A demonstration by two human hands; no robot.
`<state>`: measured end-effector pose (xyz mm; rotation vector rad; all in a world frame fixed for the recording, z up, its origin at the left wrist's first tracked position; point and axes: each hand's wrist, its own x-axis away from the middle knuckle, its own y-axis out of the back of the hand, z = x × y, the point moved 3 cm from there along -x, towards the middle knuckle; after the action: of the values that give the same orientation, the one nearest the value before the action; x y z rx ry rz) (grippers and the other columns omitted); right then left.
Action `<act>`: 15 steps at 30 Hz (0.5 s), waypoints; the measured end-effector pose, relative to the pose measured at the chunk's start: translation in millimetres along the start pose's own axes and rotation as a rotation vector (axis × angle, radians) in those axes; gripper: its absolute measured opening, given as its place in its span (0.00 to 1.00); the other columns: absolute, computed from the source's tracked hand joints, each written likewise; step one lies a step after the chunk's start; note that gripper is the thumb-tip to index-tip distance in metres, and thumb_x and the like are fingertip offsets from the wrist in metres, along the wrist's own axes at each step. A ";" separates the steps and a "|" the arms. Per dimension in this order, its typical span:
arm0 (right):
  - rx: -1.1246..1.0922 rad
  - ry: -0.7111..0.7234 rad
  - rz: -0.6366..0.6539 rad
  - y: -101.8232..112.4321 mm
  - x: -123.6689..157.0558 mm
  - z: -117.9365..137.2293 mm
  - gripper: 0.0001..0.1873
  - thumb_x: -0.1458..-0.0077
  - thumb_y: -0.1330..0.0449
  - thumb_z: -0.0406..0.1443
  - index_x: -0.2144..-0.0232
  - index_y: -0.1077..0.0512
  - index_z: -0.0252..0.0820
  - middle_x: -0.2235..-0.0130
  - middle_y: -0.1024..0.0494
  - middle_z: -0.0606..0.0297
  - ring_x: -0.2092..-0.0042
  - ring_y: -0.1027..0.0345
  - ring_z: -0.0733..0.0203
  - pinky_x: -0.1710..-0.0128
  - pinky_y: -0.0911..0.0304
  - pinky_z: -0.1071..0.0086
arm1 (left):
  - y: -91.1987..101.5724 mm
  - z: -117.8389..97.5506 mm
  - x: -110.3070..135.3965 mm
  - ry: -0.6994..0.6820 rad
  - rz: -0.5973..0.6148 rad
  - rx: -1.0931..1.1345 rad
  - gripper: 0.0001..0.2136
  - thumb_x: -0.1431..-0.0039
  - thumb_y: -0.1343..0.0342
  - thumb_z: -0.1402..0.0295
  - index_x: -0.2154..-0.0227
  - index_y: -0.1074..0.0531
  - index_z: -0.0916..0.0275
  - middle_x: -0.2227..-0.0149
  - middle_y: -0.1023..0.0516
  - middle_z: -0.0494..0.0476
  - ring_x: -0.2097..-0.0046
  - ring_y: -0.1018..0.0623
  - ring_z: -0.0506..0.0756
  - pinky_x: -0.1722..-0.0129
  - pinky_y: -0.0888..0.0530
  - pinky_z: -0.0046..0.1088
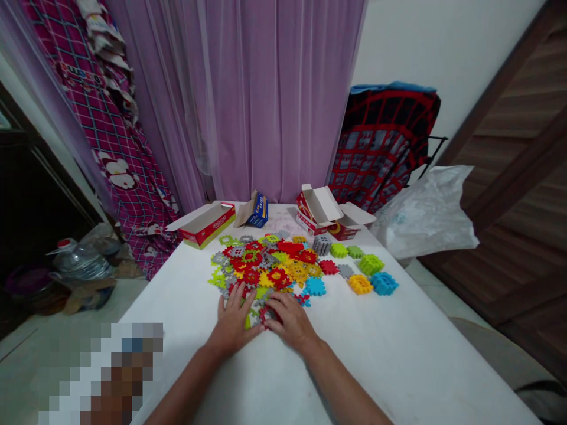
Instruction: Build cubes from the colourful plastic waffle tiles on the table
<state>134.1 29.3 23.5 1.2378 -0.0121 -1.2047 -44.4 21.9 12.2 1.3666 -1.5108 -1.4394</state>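
A heap of interlocking gear-shaped plastic blocks (278, 276) in red, yellow, green, grey and blue lies on the white table (354, 354). At the heap's near left edge, my left hand (233, 321) rests with fingers spread over some pieces; its thumb points toward the right hand. My right hand (290, 319) lies at the near edge, palm down, with fingers bent but apart. A red block (266, 313) shows between the two hands, close to the right thumb and fingers. Whether either hand pinches a piece underneath is hidden.
Right of the heap sit assembled cubes, among them a blue cube (384, 283), a yellow cube (360, 284) and a green cube (371, 264). Opened cartons, including a red-and-green box (208, 227) and a blue box (259, 209), stand along the back. A white plastic bag (425, 212) hangs at right.
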 end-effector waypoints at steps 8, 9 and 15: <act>0.167 -0.330 -0.202 32.9 20.0 -0.7 0.15 0.42 0.44 0.37 0.52 0.29 0.43 0.55 0.25 0.56 0.52 0.32 0.53 0.50 0.34 0.59 | 2.5 -12.4 14.6 0.033 0.017 0.036 0.37 0.50 0.41 0.53 0.37 0.42 0.54 0.31 0.51 0.69 0.32 0.49 0.71 0.41 0.49 0.64; 0.209 -0.394 -0.196 36.6 28.1 -1.8 0.18 0.44 0.42 0.38 0.51 0.30 0.44 0.53 0.26 0.55 0.51 0.32 0.51 0.50 0.34 0.58 | 1.3 -14.6 16.8 0.034 0.028 0.042 0.38 0.51 0.40 0.52 0.37 0.42 0.54 0.31 0.50 0.69 0.32 0.48 0.72 0.41 0.50 0.65; 0.257 -0.541 -0.070 17.9 38.1 -13.2 0.33 0.58 0.32 0.40 0.47 0.30 0.45 0.45 0.31 0.51 0.45 0.36 0.43 0.47 0.36 0.54 | 4.3 -27.5 7.5 0.081 -0.030 0.073 0.33 0.49 0.40 0.56 0.39 0.38 0.57 0.33 0.44 0.70 0.34 0.42 0.69 0.41 0.45 0.58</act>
<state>170.7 9.4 9.1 1.1004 -0.5399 -1.6059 -21.7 6.1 20.2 1.4792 -1.5095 -1.3423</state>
